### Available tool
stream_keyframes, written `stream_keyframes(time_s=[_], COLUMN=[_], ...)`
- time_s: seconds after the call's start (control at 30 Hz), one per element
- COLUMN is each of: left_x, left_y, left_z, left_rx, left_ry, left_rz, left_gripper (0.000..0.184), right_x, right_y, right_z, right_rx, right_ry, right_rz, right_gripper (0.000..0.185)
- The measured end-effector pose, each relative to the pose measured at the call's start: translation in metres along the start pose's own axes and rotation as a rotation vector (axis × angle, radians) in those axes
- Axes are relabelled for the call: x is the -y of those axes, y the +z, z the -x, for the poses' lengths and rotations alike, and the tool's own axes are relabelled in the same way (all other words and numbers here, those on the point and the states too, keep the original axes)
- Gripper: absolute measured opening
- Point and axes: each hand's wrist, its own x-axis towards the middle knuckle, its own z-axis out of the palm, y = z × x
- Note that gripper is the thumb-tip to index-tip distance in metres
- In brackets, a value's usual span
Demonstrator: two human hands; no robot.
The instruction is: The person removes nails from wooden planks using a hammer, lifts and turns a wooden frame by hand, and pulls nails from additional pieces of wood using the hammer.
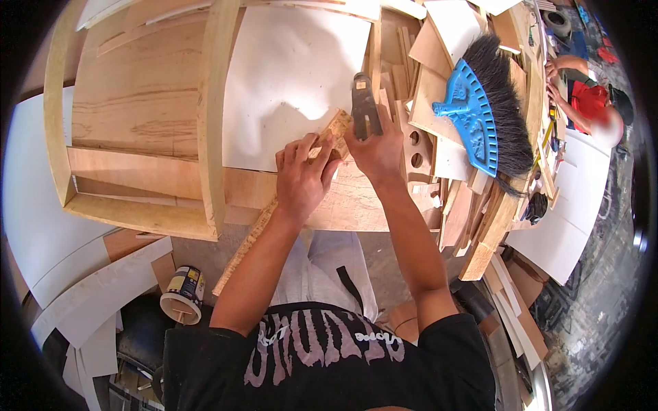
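My left hand (301, 175) is closed over a long, narrow wooden strip (250, 240) with a rough, speckled face. The strip lies at a slant, its upper end (338, 122) by my fingertips and its lower end beyond the bench edge near my left forearm. Wrapped in my right hand (377, 152) is a dark grey hand tool (363, 103) with two arms and a gap between them; its exact kind is unclear. Its rounded end points away from me, just right of the strip. Under both hands are a white panel (288, 68) and a plywood surface (349, 205).
A wooden frame (211, 116) stands at left. On the right, a blue brush head (473, 116) with black bristles rests on scrap boards (432, 89). Below left is a paint bucket (184, 291). Another person in red (588, 103) is at the far right.
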Motion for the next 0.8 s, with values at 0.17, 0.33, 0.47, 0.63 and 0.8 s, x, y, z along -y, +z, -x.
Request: stream_keyframes(time_s=[0.17,0.33,0.47,0.63,0.8], left_x=[0.0,0.0,-0.002,-0.006,-0.005], left_y=[0.0,-0.002,-0.004,-0.006,-0.005], left_z=[0.001,0.0,-0.002,-0.004,-0.005], left_rx=[-0.002,-0.003,0.025,0.035,0.042], left_ry=[0.001,0.001,-0.011,-0.015,-0.027], left_rz=[0.011,0.015,-0.002,-0.009,-0.009], left_gripper=[0.058,0.058,0.057,0.054,0.054], right_x=[0.004,0.002,0.009,-0.001,-0.002], right_y=[-0.005,-0.003,-0.021,-0.034,-0.046], right_z=[0.0,0.001,0.006,0.037,0.064], right_rx=[-0.004,-0.03,-0.027,-0.059,0.054], right_ry=[0.002,-0.016,0.03,0.259,0.374], right_rz=[0.0,0.026,-0.009,-0.305,-0.387], right_gripper=[0.046,0.046,0.043,0.031,0.033])
